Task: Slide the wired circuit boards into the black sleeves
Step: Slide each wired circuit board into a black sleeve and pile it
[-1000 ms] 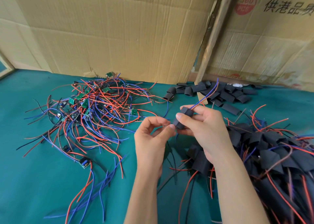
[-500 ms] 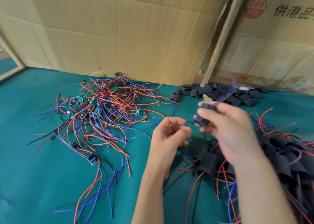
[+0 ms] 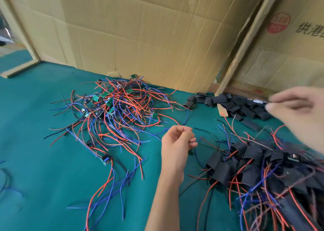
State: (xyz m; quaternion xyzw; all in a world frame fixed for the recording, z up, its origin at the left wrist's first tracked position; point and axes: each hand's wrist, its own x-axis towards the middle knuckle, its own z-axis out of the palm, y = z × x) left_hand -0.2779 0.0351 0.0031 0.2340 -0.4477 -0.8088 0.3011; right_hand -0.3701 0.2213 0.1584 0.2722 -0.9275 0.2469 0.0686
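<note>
A: Where are the wired circuit boards (image 3: 112,106)?

B: Tangled, upper centre. Empty black sleeves (image 3: 233,103) lie upper right; the filled pile (image 3: 254,160) lower right.

A: The hands?

B: Left hand (image 3: 177,141) loosely curled, holding nothing. Right hand (image 3: 298,111) blurred above the sleeves; perhaps spread, I cannot tell. Take one sleeve only, squeeze its mouth round.

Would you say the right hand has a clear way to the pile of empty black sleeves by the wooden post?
Probably yes: the right hand hovers blurred just above the empty black sleeves, nothing visible between them. What it holds, if anything, cannot be told.
</note>
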